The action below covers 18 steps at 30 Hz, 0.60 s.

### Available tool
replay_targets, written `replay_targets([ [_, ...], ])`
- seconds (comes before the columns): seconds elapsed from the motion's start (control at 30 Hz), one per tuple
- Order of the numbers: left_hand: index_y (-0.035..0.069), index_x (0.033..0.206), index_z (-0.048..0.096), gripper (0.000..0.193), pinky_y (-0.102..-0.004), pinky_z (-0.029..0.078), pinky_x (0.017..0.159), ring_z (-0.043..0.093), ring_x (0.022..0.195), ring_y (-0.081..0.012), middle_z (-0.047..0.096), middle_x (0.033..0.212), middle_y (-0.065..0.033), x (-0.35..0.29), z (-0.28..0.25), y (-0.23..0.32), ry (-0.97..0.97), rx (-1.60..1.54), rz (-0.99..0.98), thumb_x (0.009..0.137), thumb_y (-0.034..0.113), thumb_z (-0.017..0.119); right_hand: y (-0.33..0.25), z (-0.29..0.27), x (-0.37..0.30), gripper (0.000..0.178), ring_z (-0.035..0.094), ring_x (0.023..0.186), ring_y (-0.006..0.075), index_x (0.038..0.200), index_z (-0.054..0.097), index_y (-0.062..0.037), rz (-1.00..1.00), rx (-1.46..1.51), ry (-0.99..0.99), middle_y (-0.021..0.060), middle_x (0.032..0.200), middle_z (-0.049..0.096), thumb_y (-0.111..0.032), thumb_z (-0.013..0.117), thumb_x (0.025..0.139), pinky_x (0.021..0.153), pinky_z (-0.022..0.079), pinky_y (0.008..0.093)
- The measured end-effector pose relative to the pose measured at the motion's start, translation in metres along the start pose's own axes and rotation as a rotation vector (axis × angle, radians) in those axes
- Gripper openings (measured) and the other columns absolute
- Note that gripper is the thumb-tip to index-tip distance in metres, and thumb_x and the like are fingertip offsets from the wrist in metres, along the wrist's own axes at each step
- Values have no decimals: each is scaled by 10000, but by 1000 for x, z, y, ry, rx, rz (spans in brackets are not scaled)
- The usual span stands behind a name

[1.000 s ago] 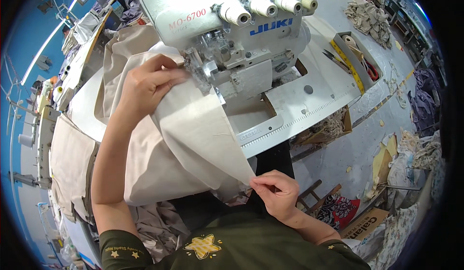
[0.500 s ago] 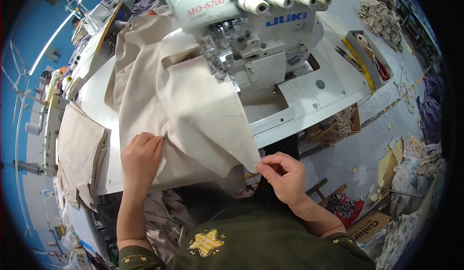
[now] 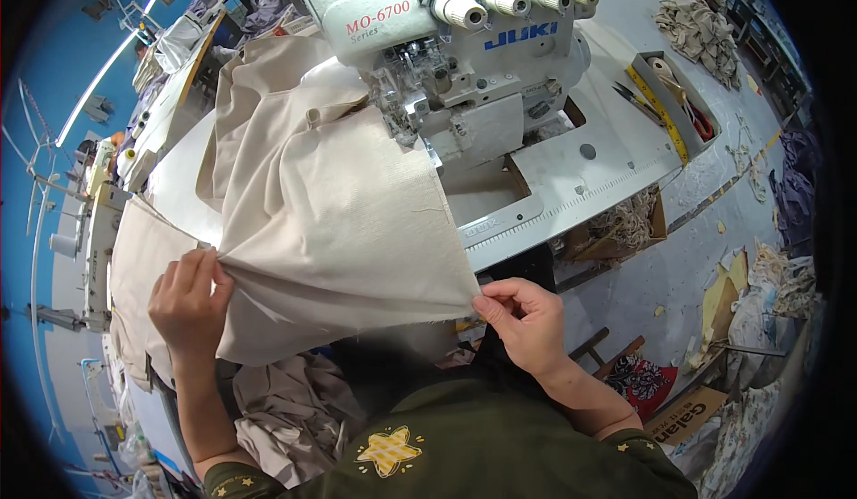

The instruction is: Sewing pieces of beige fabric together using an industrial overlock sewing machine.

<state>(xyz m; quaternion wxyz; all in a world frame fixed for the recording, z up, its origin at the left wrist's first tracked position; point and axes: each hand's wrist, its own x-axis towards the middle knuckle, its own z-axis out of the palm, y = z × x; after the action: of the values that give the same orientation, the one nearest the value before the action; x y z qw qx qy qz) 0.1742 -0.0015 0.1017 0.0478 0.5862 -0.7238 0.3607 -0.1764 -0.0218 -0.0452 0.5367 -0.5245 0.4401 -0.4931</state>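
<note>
Brown cardboard box on floor, lower right. Beige fabric panel stretched off overlock sewing machine; left hand and right hand pinched corners, unmoved since earlier.

Matt, woven beige cloth lies against the glossy white enamelled metal sewing machine.

left hand dropped from the sewing machine to the cloth hem, cloth seemingly pulled flatter, right hand slightly raised
</note>
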Motion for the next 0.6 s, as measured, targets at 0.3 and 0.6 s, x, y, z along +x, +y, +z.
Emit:
replay_targets([
  [0.3,72,911,733,149,-360,538,677,662,746,-237,678,878,-37,-8,0,-8,90,18,-163,766,52,706,-5,6,-16,157,589,683,62,999,639,30,-363,-92,79,59,818,669,-30,742,896,615,469,193],
  [0.6,10,1078,715,234,-381,512,878,659,995,-315,694,1114,-141,57,11,46,77,-814,-103,848,41,692,8,1,-3,106,594,691,101,994,713,35,-172,-2,-19,65,818,665,22,716,889,621,457,213],
])
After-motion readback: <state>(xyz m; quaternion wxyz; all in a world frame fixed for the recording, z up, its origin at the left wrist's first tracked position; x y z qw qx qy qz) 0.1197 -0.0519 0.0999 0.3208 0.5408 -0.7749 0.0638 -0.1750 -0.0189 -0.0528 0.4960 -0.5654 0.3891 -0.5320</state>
